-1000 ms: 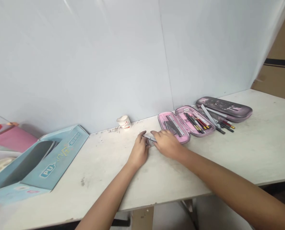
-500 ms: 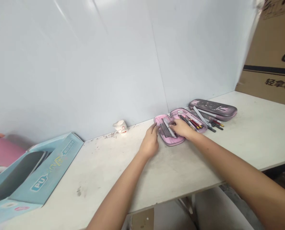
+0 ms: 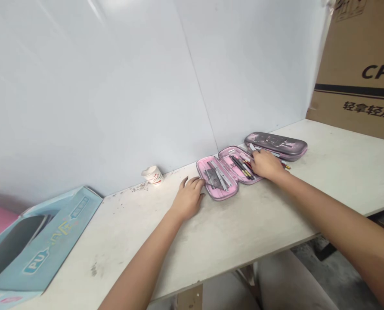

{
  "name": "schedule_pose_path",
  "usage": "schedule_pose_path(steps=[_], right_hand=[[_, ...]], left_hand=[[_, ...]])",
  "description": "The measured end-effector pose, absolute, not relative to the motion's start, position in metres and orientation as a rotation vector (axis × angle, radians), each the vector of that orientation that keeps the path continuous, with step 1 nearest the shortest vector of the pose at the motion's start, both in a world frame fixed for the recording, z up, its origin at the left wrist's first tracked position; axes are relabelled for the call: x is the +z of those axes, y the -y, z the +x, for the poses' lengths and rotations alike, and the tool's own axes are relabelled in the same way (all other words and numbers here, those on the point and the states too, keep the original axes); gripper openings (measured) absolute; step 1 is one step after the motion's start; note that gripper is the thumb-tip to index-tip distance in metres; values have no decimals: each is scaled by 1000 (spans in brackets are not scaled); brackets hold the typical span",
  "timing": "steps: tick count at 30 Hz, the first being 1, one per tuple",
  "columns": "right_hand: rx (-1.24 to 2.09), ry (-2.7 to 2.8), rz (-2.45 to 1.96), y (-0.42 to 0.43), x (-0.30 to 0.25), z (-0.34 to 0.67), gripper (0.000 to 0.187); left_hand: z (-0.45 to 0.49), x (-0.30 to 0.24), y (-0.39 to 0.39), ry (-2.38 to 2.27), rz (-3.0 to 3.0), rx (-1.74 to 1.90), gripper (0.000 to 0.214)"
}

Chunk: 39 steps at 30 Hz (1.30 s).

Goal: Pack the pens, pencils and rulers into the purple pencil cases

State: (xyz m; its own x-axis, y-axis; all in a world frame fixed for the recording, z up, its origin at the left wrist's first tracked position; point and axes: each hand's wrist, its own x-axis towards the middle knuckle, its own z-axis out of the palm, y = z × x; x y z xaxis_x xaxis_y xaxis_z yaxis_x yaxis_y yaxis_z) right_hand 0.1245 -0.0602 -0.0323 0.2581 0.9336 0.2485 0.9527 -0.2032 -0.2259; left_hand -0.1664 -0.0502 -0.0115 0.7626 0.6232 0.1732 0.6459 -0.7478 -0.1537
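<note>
Grip: neither hand clearly clamped. R hand (image 3: 266,165) is curled down, fingers together, over the right half of the open pink case (image 3: 226,193), right at the far rim & next to the pens (image 3: 242,167); can't tell if it's pinching anything. L hand (image 3: 188,199) rests on the table (image 3: 340,172), fingers apart, nothing in it, tips just beside the case's left end.

Case lies open flat on the table, near the back wall (image 3: 98,86), its two halves side by side. Left half holds a metal ruler (image 3: 218,175) & a dark flat piece (image 3: 211,177), both lying at an angle. Pens sit in the right half. Grey-purple case (image 3: 276,145) lies right behind it, almost at the wall, partly blocked by R hand.

Room: lots of bare table btwn hands & front edge, more to the right up to the carton (image 3: 356,73). Paper cup (image 3: 153,175) stands at the wall, left of L hand, not touching. Blue box (image 3: 46,245) sits well off at the table's left end, over the edge.
</note>
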Motion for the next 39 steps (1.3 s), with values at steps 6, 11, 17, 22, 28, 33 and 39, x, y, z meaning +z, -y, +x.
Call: schedule_pose_path(steps=[6, 11, 17, 22, 28, 33, 39], right_hand=[[99, 1705, -2177, 59, -35, 123, 34], [294, 1761, -1935, 49, -31, 122, 31], [573, 1720, -1663, 34, -35, 104, 28], [922, 1330, -1242, 34, -40, 99, 27], [1168, 968, -712, 49, -30, 88, 27], [1208, 992, -601, 57, -24, 83, 30], [1101, 1320, -969, 63, -28, 89, 43]], left_hand=[[-151, -6, 42, 958, -2734, -55, 30], [-158, 7, 76, 828, -2795, -46, 19], [-154, 14, 116, 734, -2859, 28, 31], [-132, 24, 107, 694, -2840, -40, 36], [-105, 40, 67, 838, -2808, -328, 73], [-92, 41, 44, 1068, -2852, -122, 58], [-105, 48, 33, 1539, -2596, -300, 50]])
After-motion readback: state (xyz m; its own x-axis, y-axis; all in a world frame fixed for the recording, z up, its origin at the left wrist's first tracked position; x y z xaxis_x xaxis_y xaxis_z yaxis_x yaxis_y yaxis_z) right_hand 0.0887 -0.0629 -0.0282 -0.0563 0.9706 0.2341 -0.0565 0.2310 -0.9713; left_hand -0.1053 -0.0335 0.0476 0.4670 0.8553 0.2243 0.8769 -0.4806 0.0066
